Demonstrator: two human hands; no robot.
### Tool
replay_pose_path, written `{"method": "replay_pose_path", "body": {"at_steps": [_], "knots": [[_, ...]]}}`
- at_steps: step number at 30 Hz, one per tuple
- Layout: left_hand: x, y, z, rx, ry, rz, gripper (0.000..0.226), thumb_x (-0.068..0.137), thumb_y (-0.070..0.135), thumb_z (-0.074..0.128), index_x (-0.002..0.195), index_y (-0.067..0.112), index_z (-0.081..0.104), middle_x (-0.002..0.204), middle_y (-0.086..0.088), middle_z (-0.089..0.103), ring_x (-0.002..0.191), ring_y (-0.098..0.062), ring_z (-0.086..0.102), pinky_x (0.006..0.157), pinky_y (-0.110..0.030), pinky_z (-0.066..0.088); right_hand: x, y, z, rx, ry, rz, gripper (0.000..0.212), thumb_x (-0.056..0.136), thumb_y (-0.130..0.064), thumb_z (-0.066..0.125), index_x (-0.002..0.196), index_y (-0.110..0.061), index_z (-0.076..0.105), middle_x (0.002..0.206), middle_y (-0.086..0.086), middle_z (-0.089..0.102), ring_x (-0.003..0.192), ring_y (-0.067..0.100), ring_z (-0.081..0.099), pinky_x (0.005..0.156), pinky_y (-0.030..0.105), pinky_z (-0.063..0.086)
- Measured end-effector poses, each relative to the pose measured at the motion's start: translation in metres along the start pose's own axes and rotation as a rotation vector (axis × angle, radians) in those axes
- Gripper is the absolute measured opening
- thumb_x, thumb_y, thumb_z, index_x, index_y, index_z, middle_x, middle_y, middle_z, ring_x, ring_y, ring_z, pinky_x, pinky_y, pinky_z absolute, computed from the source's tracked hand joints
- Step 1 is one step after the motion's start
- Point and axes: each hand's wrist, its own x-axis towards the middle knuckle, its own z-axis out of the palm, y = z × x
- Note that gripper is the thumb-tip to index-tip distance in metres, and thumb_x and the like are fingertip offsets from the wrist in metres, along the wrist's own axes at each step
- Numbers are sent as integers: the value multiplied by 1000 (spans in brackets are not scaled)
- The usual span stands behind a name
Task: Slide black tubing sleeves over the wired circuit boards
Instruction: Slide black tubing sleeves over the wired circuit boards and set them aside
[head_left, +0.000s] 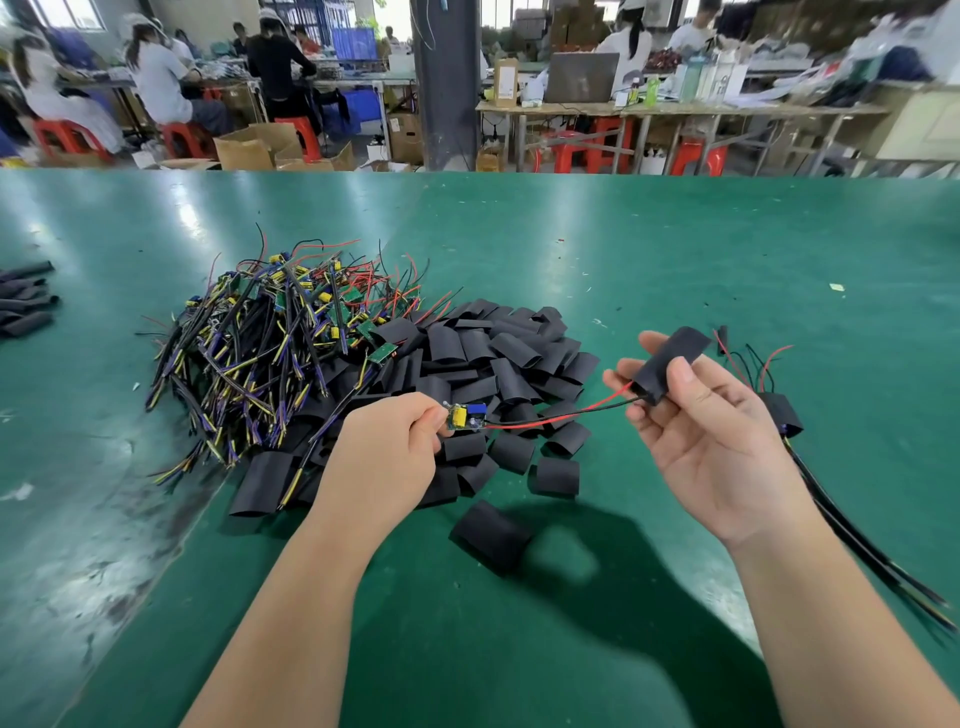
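The board (467, 417), pinched in the left grip (387, 457), is lined up along its wires (563, 415) leftward of the sleeve (670, 364) clasped in the right grip (711, 441).

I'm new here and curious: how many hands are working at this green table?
2. The left hand pinches a circuit board beside the sleeve pile; the right hand holds a black sleeve, the board's red and black wires reaching it.
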Motion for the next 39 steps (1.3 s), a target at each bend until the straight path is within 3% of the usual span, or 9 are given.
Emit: {"method": "replay_pose_path", "body": {"at_steps": [6, 10, 18, 21, 25, 30, 36, 39], "knots": [[1, 1, -2, -6, 13, -45, 25, 96, 15, 51, 76, 17, 66, 63, 10, 61, 64, 4, 55, 60, -5, 37, -1, -1, 3, 29, -59, 9, 26, 76, -27, 63, 98, -19, 74, 91, 5, 73, 94, 20, 69, 69, 19, 52], [1, 3, -4, -4, 14, -33, 25, 96, 14, 51, 75, 17, 64, 62, 12, 59, 70, 8, 55, 60, -2, 35, 0, -1, 2, 55, -58, 23, 27, 78, -30, 62, 99, -20, 75, 94, 4, 73, 98, 19, 69, 72, 18, 53], [1, 3, -3, 24, 19, -21, 24, 96, 15, 51, 78, 15, 67, 62, 14, 58, 62, 5, 54, 58, -4, 36, 2, 4, 6, 142, 53, 113, 23, 82, -29, 57, 93, -17, 74, 94, 5, 71, 98, 20, 70, 70, 18, 54], [1, 3, -4, 36, 21, -13, 24, 96, 15, 51, 78, 15, 67, 62, 14, 58, 60, 4, 53, 59, -5, 37, 3, 4, 9, 226, 110, 186, 25, 77, -32, 60, 89, -14, 72, 93, 5, 64, 97, 20, 71, 66, 19, 55], [1, 4, -3, 40, 21, -13, 24, 96, 15, 51, 79, 14, 68, 63, 13, 59, 62, 1, 55, 60, -5, 38, 1, 2, 13, 328, 141, 231, 31, 77, -34, 60, 94, -8, 66, 86, 5, 72, 92, 18, 72, 59, 19, 53], [0, 4, -4, 39, 23, -15, 23, 96, 15, 51, 79, 13, 67, 62, 16, 57, 62, 5, 55, 60, -3, 37, -1, 1, 16, 362, 147, 254, 33, 76, -34, 60, 98, -10, 58, 87, 5, 72, 95, 18, 71, 61, 19, 54], [1, 3, -4, 38, 35, -36, 24, 96, 15, 50, 80, 14, 68, 63, 13, 59, 61, 3, 53, 61, -3, 37, -2, 0, 17, 319, 125, 241, 30, 78, -35, 59, 81, -11, 77, 91, 6, 72, 96, 19, 71, 63, 21, 55], [1, 2, -3, 26, 37, -49, 25, 96, 15, 50, 78, 14, 67, 63, 14, 59, 63, 4, 53, 63, -2, 36, -2, 0, 15, 282, 90, 222, 29, 80, -36, 57, 82, -15, 78, 91, 4, 72, 98, 18, 70, 67, 20, 56]]}}
